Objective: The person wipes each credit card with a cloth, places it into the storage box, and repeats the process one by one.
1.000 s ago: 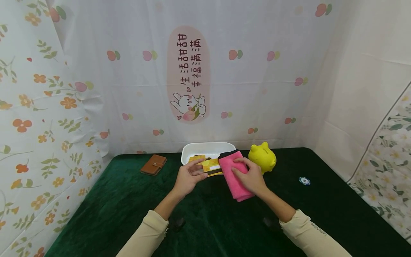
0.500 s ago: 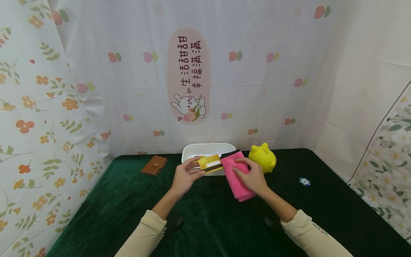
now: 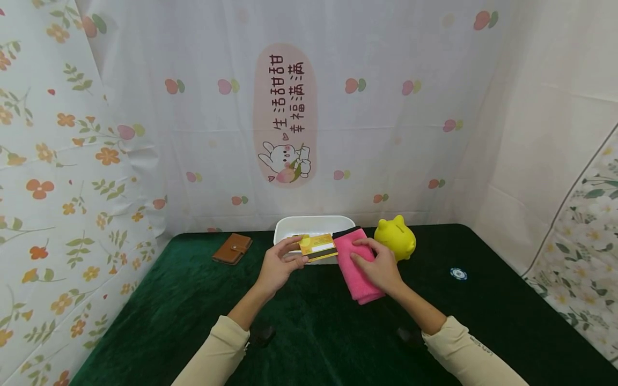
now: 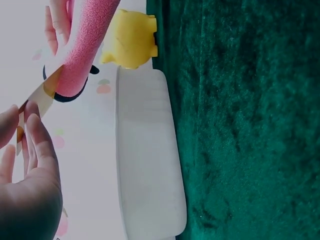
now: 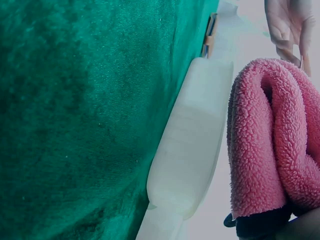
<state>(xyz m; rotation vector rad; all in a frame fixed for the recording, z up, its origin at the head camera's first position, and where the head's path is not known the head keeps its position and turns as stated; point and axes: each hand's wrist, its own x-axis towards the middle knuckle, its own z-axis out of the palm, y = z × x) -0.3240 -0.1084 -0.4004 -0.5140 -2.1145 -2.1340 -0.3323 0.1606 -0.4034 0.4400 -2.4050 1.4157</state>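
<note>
In the head view my left hand (image 3: 280,264) pinches a yellow bank card (image 3: 318,247) with a dark stripe and a white strip between thumb and fingers. The card's right end meets the left edge of a folded pink towel (image 3: 354,268) with dark trim. My right hand (image 3: 379,265) grips that towel, thumb and fingertips on its near face. The left wrist view shows the card (image 4: 47,92) edge-on, its far corner at the towel's dark-trimmed end (image 4: 75,85). In the right wrist view the towel (image 5: 260,150) appears as thick fluffy folds.
Behind the hands stands a white tray (image 3: 314,221), partly hidden. A yellow piggy bank (image 3: 396,236) is to its right, a brown wallet (image 3: 232,248) to its left. A blue-and-white poker chip (image 3: 458,273) lies on the green cloth (image 3: 309,332) at the right.
The bank card has turned slightly in my left hand's pinch, and its right end now overlaps the towel's left edge. Less yellow shows behind my left fingers. The right hand and towel barely move.
</note>
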